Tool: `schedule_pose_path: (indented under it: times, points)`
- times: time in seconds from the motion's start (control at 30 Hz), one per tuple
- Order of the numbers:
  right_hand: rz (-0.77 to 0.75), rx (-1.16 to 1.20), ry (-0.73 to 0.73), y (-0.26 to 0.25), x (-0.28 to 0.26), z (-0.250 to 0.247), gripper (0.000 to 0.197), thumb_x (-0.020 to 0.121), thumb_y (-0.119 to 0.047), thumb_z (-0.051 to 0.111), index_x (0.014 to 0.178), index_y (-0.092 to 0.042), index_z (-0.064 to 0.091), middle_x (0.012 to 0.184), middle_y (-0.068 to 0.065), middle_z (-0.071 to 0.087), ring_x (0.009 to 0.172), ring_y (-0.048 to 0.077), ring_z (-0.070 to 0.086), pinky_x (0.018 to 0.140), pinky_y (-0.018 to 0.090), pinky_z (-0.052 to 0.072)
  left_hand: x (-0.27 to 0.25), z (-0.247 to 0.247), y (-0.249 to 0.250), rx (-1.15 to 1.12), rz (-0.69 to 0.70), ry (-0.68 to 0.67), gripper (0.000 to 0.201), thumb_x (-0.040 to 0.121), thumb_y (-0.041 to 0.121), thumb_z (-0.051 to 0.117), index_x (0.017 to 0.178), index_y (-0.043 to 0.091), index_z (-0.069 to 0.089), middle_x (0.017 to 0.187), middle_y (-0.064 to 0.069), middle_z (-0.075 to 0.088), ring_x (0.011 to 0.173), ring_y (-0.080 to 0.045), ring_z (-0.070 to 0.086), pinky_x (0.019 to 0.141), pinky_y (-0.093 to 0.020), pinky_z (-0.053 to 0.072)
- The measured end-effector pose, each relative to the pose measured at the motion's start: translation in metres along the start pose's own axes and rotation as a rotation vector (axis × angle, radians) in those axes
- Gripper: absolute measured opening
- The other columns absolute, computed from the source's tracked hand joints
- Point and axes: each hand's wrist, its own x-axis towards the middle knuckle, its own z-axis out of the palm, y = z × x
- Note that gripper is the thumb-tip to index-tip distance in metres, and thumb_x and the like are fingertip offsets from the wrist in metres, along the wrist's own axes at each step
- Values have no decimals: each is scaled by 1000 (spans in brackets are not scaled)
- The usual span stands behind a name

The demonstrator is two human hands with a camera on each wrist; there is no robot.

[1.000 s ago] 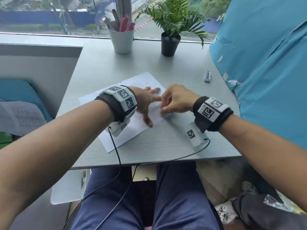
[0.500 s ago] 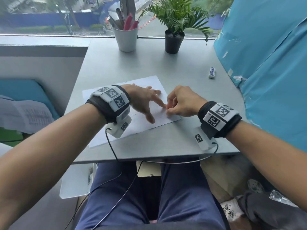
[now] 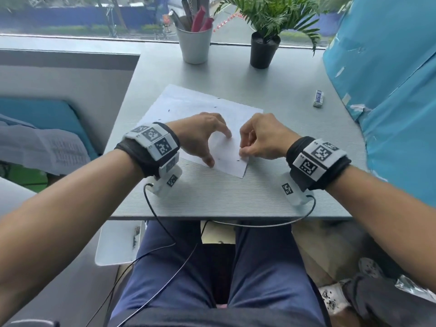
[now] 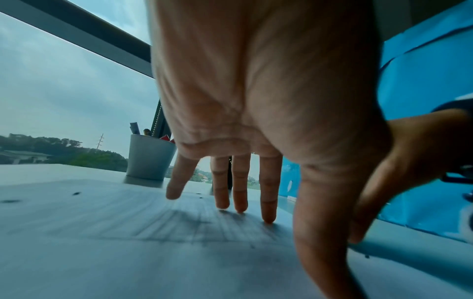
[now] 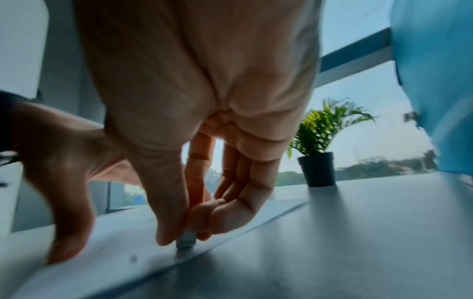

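Paper sheet (image 3: pixel 203 107) mid-desk (image 3: pixel 212 197), one corner toward near edge. Thin, light, floppy; likely to slide or crease unless pinned.
Left hand (image 3: pixel 200 135) spread, fingertips pressing sheet flat.
Right hand (image 3: pixel 262 135) pinches small eraser stub (image 5: pixel 186 240) on that near corner; best gripped low.
Farther: boxed eraser (image 3: pixel 318 98) near right edge; pen cup (image 3: pixel 194 43) and potted plant (image 3: pixel 264 50) at far edge.

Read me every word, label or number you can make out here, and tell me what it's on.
None reads for certain.
eraser: blue label, print too small.
printed sheet at the left: lines of print, blurred.
left wrist band and right wrist band: square black-and-white codes, tiny letters beside them unreadable.
paper: dark specks only.
grey piece in the right hand: no print visible.
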Motion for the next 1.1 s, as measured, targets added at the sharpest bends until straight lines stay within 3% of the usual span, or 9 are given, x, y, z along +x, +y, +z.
schedule_pose_path:
  times: [0.13,0.23,0.3,0.43,0.57,0.7,0.77,0.9,1.1]
  points:
    - [-25,-5,-14,-5,-7,4,15,70,-19,84,67,-15,70,67,-9,55,59,4,52,55,21,41,1,-1,-5,10,7,-39,87,72,33,85,148,34,44,159,2,28,143,-19,28,117,-35,23]
    - [-10,-20,-47,-6,-6,2,14,71,-20,83,68,-17,70,69,-10,54,61,4,52,57,21,43,0,4,-2,14,10,-99,96,77,55,76,157,31,27,167,-1,9,152,-18,12,121,-36,12]
    - [0,-33,-36,-6,-1,-3,12,71,-20,82,70,-18,71,69,-9,57,61,3,54,56,20,42,-1,11,1,16,-7,-92,110,69,73,72,158,30,23,167,0,7,153,-19,10,124,-45,12]
    - [-3,-9,45,-4,17,-13,8,74,-16,81,76,-14,74,67,-8,61,60,2,56,53,15,40,0,17,3,-4,-24,-57,123,56,76,79,156,32,21,165,7,10,150,-19,19,117,-61,23]
    - [-30,-67,71,-11,17,-6,2,76,-10,76,78,-10,76,69,-8,57,64,9,54,53,15,40,7,17,1,29,-78,-165,134,54,79,75,158,38,0,166,13,-13,153,-15,-11,115,-71,11]
    - [-176,-26,-98,-33,-7,17,4,76,-8,75,75,-12,76,74,-10,60,71,9,61,62,22,52,10,12,4,67,-73,-253,128,49,83,73,154,51,6,164,10,-22,151,-22,-21,105,-83,12]
    - [-199,-22,-169,-29,-8,13,2,75,-13,76,75,-15,76,74,-7,65,75,12,64,64,21,52,10,12,3,72,-77,-266,131,51,82,74,154,50,0,163,12,-27,150,-22,-25,105,-83,8]
    - [-48,-54,19,5,21,-15,8,74,-20,77,80,-15,78,69,-6,64,72,13,63,51,5,38,12,14,-1,92,-93,-256,140,52,82,73,154,43,-15,161,16,-28,150,-18,-25,107,-80,6]
    - [-193,-1,-161,-25,-5,13,2,76,-15,77,78,-16,77,79,-4,71,75,7,65,66,21,54,22,12,2,129,-53,-333,137,43,89,69,153,52,-5,160,4,-33,144,-28,-36,114,-71,-8]
